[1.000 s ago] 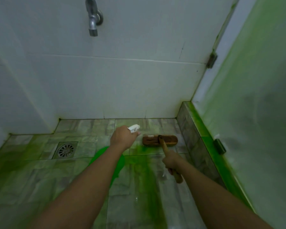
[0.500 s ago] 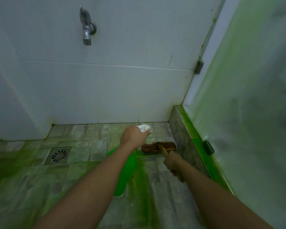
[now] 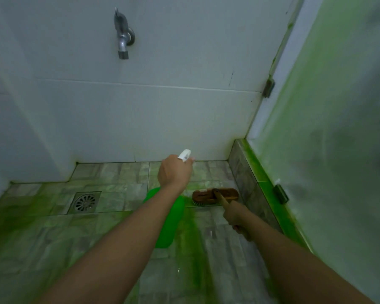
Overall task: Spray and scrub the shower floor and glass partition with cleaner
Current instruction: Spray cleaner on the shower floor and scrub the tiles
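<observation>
I see the green spray bottle [image 3: 170, 218] hanging below my left hand [image 3: 174, 173], its body tilted down and back along the underside of my forearm, with the white trigger head [image 3: 184, 155] sticking out past the knuckles toward the back wall. That left hand is closed around the bottle's neck, one fingertip showing at the front of the trigger; the arm reaches forward from the lower left, nearly straight, and holds the bottle above the shower floor [image 3: 110, 185]. Just to the right, the wooden scrub brush [image 3: 214, 195] lies bristles-down on the floor, its head near the low tiled curb [image 3: 244, 172] in the far right corner. My right hand [image 3: 235, 216] is wrapped shut around the brush handle [image 3: 222, 199], the index finger laid along it toward the head, and the handle end pokes out behind the palm. The right arm comes in from the lower right, lower than the left. Green cleaner streaks the floor beneath both hands, the curb top and the glass partition [image 3: 329, 132] on the right. A round drain [image 3: 85, 202] sits to the left, well apart from the hands, and a metal tap [image 3: 123, 36] juts from the white wall above.
</observation>
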